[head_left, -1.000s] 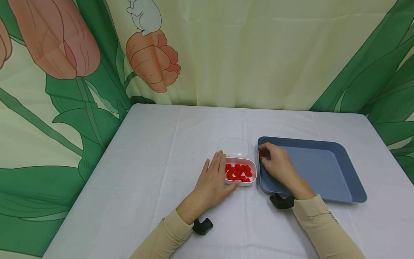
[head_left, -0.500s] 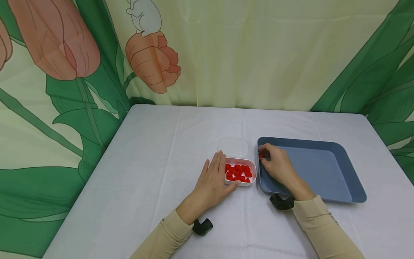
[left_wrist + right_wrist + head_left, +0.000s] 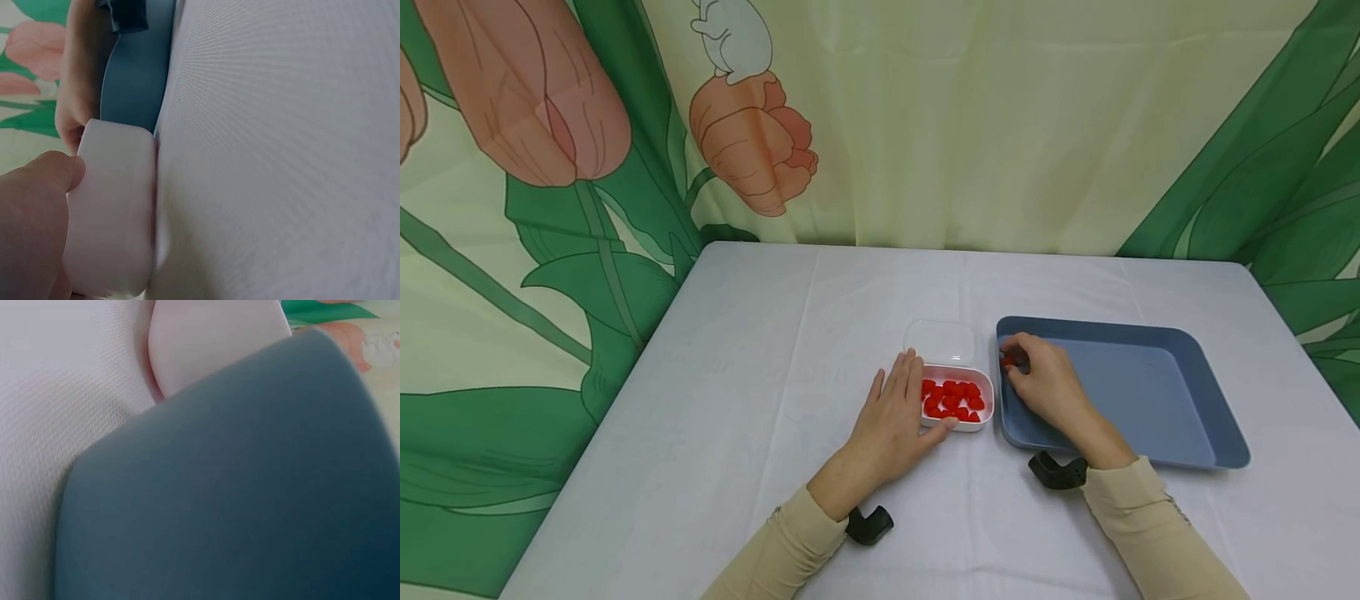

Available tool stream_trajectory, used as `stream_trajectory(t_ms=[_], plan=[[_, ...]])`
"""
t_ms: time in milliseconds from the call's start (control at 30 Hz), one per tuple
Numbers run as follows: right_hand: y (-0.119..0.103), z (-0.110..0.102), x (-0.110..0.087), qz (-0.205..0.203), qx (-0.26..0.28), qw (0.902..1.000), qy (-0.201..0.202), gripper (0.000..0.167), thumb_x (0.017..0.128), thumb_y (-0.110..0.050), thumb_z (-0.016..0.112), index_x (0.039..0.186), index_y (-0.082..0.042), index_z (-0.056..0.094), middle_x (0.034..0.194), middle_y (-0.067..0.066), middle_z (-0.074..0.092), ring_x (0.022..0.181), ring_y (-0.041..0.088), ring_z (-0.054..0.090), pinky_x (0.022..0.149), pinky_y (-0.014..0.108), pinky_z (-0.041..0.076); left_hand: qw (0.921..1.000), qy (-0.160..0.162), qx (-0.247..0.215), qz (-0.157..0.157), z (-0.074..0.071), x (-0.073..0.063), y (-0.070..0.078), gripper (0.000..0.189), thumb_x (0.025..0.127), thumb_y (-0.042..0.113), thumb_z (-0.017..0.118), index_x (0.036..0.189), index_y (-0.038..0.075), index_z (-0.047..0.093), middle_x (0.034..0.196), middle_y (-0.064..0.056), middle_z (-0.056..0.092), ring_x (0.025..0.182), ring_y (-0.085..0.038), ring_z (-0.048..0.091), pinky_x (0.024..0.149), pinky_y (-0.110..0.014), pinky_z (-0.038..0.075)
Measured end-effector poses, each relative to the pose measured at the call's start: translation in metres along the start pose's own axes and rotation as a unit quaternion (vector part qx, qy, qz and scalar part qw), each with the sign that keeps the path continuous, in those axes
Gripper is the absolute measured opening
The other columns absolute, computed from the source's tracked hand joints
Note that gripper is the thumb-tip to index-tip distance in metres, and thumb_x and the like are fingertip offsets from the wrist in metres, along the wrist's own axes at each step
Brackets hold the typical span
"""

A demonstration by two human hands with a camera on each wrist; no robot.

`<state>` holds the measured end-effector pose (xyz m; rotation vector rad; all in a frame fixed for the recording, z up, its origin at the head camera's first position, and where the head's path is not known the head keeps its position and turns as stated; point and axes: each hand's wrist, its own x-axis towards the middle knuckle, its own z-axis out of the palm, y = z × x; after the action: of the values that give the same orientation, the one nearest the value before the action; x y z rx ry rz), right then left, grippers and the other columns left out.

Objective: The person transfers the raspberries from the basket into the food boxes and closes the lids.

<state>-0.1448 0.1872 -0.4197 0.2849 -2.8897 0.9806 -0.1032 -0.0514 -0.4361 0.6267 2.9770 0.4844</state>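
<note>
In the head view my left hand (image 3: 891,421) lies along the left side of a small white box (image 3: 968,427), its fingers straight and its thumb on the near rim. Several small red pieces (image 3: 951,400) lie inside the box. My right hand (image 3: 1047,379) reaches over the left end of a blue-grey tray (image 3: 1127,392) and pinches a small red piece (image 3: 1007,362), mostly hidden by the fingers. The left wrist view has the thumb (image 3: 75,172) against the upper edge of the box (image 3: 115,206). From the right wrist, only tray and box walls show, no hand.
A clear plastic lid (image 3: 940,342) lies just behind the white box. The tray's left wall stands close beside the box. Everything rests on a table with a white cloth (image 3: 737,350), and a printed curtain (image 3: 970,125) hangs behind it.
Very little differs. The red piece at my right fingertips has shifted slightly right and down, and the right wrist has moved a touch rightward. My left hand stays put.
</note>
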Motion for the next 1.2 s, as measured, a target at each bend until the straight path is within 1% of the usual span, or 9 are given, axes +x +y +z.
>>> stream_trajectory(t_ms=[200,400,633,933,1200], plan=[[-0.001,-0.001,-0.002,0.001,0.0,1.0,0.003,0.024,0.087,0.005,0.061,0.111,0.003,0.064,0.102,0.02,0.07,0.09,0.031,0.064,0.083,0.051,0.057,1.0,-0.001,0.0,-0.002,0.001,0.001,-0.001,0.095,0.09,0.059,0.058,0.158,0.005,0.017,0.165,-0.011,0.023,0.153,-0.028,0.02,0.123,-0.051,0.02],[-0.004,-0.004,-0.002,-0.009,0.0,0.9999,0.014,0.023,0.087,0.005,0.062,0.11,0.003,0.065,0.1,0.019,0.07,0.086,0.029,0.062,0.079,0.048,0.057,1.0,0.001,0.003,-0.001,0.001,0.001,0.0,0.095,0.09,0.058,0.058,0.157,0.005,0.018,0.165,-0.011,0.023,0.153,-0.028,0.02,0.123,-0.051,0.021],[-0.011,-0.009,-0.004,-0.018,0.011,0.9994,0.027,0.021,0.087,0.004,0.063,0.108,0.002,0.065,0.102,0.019,0.069,0.09,0.031,0.064,0.081,0.051,0.058,1.0,0.003,0.006,0.001,0.0,0.002,0.0,0.094,0.09,0.058,0.058,0.157,0.005,0.019,0.164,-0.012,0.024,0.153,-0.029,0.021,0.123,-0.052,0.022],[-0.02,-0.015,-0.006,-0.054,0.011,0.9974,0.046,0.02,0.086,0.004,0.065,0.107,0.001,0.066,0.1,0.016,0.069,0.089,0.028,0.064,0.08,0.05,0.058,0.9999,-0.001,0.012,-0.003,-0.001,0.002,0.002,0.094,0.091,0.059,0.057,0.157,0.005,0.018,0.164,-0.012,0.024,0.153,-0.029,0.021,0.123,-0.052,0.022],[-0.028,-0.015,-0.009,-0.106,0.008,0.9934,0.045,0.025,0.084,0.005,0.069,0.108,0.001,0.066,0.101,0.012,0.069,0.09,0.027,0.065,0.077,0.048,0.06,0.9999,0.006,0.014,-0.001,0.001,0.002,0.002,0.094,0.091,0.058,0.058,0.157,0.004,0.02,0.163,-0.013,0.026,0.152,-0.03,0.023,0.122,-0.052,0.024]])
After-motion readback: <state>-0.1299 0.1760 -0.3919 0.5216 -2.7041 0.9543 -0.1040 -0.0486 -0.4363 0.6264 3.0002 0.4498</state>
